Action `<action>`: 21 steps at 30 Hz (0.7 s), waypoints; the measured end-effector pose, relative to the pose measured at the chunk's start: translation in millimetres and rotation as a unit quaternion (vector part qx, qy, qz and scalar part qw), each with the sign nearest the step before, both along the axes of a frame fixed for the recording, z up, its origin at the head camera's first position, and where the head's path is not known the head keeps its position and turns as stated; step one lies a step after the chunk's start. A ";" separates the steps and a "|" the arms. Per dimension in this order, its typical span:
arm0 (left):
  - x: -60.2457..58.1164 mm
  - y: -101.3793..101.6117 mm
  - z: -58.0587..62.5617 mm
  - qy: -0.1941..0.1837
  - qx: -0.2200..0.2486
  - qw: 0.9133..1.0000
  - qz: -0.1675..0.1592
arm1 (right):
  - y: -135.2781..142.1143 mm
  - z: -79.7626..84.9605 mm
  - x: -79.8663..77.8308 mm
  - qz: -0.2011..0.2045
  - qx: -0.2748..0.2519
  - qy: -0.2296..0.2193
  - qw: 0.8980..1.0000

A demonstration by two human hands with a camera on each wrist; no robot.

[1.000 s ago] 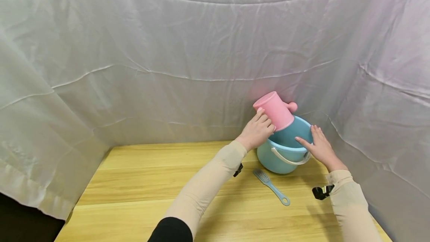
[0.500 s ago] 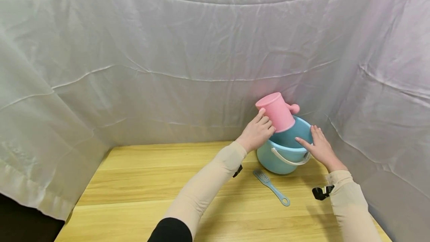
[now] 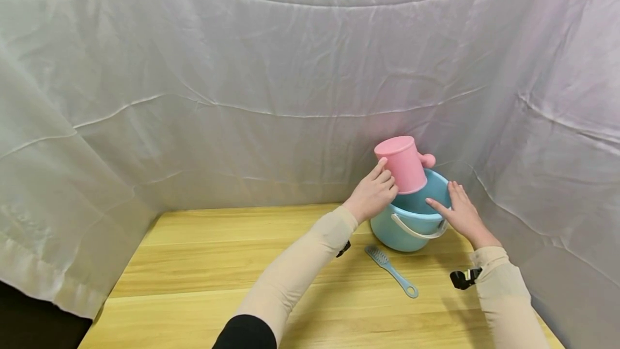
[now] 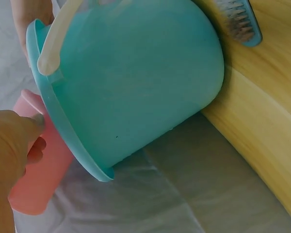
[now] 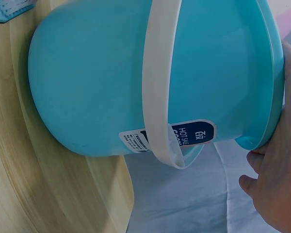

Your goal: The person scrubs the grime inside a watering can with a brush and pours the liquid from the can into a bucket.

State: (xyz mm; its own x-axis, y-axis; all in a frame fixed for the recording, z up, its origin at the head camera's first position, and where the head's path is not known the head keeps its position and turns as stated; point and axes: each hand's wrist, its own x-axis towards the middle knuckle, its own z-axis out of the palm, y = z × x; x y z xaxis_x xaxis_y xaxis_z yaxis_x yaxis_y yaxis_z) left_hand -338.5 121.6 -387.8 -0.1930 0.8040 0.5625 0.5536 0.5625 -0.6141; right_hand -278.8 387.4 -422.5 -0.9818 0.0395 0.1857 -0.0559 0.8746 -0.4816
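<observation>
My left hand (image 3: pixel 372 193) holds a pink plastic dipper (image 3: pixel 407 168) by its side wall, above the left part of a light-blue bucket (image 3: pixel 404 233). The dipper leans slightly, its knob-ended handle pointing right. In the left wrist view, the thumb and curled fingers lie against the dipper (image 4: pixel 41 177), beside the bucket rim (image 4: pixel 63 119). On the bucket's right side, my right hand (image 3: pixel 464 211) grips the rim, thumb over the opening. The right wrist view shows fingertips curled at the rim's outer edge and the white handle (image 5: pixel 160 73) hanging down. The bucket's bottom inside is hidden.
A blue-grey brush (image 3: pixel 392 271) with a ring-ended handle lies on the wooden table (image 3: pixel 218 263) in front of the bucket. Grey-white cloth (image 3: pixel 271 79) hangs behind the table and along both sides, close to the bucket.
The left hand has turned the dipper toward upright and shifted it slightly right and down toward the bucket. The right hand, bucket and brush have stayed in place.
</observation>
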 end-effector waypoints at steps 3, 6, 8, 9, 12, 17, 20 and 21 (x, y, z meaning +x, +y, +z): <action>0.6 -0.3 0.6 0.000 -0.003 1.000 0.000 | -0.9 -0.1 0.1 0.001 0.001 -0.001 1.000; 1.0 -0.8 1.5 -0.003 -0.003 1.000 0.000 | -2.1 0.2 0.3 0.001 -0.001 0.000 1.000; 0.8 -1.1 1.8 -0.004 -0.002 1.000 0.000 | -2.5 0.5 0.2 0.001 -0.002 0.000 1.000; 0.8 -1.3 2.1 -0.006 -0.001 1.000 0.000 | -2.6 0.6 0.0 0.001 -0.002 0.000 1.000; 1.1 -2.0 2.4 -0.013 0.001 1.000 0.004 | -2.3 0.6 -0.3 0.001 0.000 0.002 1.000; 2.5 -4.8 4.2 -0.039 0.019 0.999 0.017 | -1.3 0.3 -1.2 0.003 0.001 0.007 1.000; 1.4 -6.9 5.0 -0.061 0.036 0.997 0.022 | -1.0 0.1 -2.2 0.003 -0.001 0.007 1.000; 0.8 -7.7 5.0 -0.068 0.043 0.996 0.023 | -1.0 0.2 -2.5 0.003 -0.001 0.006 1.000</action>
